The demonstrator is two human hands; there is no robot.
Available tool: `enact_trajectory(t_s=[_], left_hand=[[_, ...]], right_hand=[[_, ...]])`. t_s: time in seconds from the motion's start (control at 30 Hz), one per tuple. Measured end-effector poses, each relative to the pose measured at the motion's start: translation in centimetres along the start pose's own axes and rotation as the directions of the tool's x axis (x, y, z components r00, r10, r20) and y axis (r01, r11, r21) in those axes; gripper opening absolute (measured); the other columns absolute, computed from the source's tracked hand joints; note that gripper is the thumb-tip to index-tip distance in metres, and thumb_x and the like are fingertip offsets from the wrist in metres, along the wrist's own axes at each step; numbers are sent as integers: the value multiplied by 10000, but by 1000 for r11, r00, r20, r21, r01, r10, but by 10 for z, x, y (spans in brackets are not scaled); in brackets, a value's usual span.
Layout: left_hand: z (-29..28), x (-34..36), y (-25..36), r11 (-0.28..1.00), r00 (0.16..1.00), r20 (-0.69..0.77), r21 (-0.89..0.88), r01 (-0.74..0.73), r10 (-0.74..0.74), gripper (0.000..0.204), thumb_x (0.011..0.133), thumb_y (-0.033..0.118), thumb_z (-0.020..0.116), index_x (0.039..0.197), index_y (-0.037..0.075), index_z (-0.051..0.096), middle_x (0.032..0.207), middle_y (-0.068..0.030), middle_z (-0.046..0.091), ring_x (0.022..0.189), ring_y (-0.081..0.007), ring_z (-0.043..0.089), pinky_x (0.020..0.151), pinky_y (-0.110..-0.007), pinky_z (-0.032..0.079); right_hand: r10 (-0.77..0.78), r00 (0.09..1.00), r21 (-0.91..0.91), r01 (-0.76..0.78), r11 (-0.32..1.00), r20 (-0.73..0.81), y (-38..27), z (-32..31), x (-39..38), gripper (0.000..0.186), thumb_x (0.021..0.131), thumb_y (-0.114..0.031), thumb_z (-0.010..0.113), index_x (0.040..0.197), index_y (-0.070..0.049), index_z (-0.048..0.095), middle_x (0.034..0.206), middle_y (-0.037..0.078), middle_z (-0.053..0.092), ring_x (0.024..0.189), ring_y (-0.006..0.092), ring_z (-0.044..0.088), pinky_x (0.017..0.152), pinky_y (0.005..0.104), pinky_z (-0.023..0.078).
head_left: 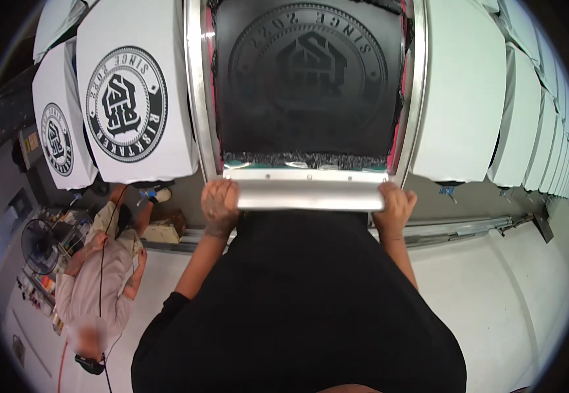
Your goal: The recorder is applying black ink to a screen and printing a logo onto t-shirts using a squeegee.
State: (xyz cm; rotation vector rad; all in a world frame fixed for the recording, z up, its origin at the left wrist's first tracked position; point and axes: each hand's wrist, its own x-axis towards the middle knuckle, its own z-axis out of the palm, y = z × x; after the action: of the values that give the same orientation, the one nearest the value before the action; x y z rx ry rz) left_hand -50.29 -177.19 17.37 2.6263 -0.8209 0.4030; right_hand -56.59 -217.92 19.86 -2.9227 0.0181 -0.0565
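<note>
A wide silver squeegee (309, 195) lies across the near end of a screen-printing frame (199, 85), close in front of my black shirt. My left hand (220, 204) is closed around its left end, and my right hand (394, 208) grips the right end. Just beyond the blade, a ragged line of thick black ink (311, 159) runs across the screen. The ink-darkened mesh (307, 124) shows a round emblem with a ring of lettering. Whatever lies beneath the screen is hidden.
On the left, white shirts on boards carry black round prints, the nearest printed shirt (127, 111) beside the frame. Plain white shirts (458, 98) line the right. At lower left stands another person (101, 275), near a black fan (40, 245) and a cardboard box (165, 227).
</note>
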Motion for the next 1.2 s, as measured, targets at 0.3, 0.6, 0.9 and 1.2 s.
enact_trajectory(t_s=[0.3,0.6,0.9,1.2], left_hand=[[92,195,-135,976,998,-46,210,54,-46,219,739,66,673,955,104,667,858,-112,598,882,-299,637,846,-420,519],[60,403,-205,987,912,384,128,100,-142,431,733,394,874,1009,81,767,890,-160,744,941,-338,723,889,-446,556],[43,423,-197,999,994,110,-47,0,5,521,666,436,905,894,-3,741,779,-184,715,817,-331,733,792,-432,584],[36,144,-13,513,578,804,-559,652,141,338,980,377,611,863,78,719,828,-153,704,837,-317,703,839,-458,535]], right_hand=[[-82,987,-142,62,988,-138,60,27,237,268,691,-42,714,949,-104,748,912,88,755,857,278,716,899,401,445],[81,931,-71,-60,996,355,60,-47,448,541,621,-341,894,1029,-9,773,905,204,758,916,351,742,857,411,581],[18,904,31,-34,999,427,74,-54,490,413,668,-292,908,928,4,785,829,168,753,790,273,721,803,376,551],[-395,858,31,408,912,330,15,-33,497,617,855,-434,764,1294,-14,656,1238,214,691,1199,385,631,1037,472,485]])
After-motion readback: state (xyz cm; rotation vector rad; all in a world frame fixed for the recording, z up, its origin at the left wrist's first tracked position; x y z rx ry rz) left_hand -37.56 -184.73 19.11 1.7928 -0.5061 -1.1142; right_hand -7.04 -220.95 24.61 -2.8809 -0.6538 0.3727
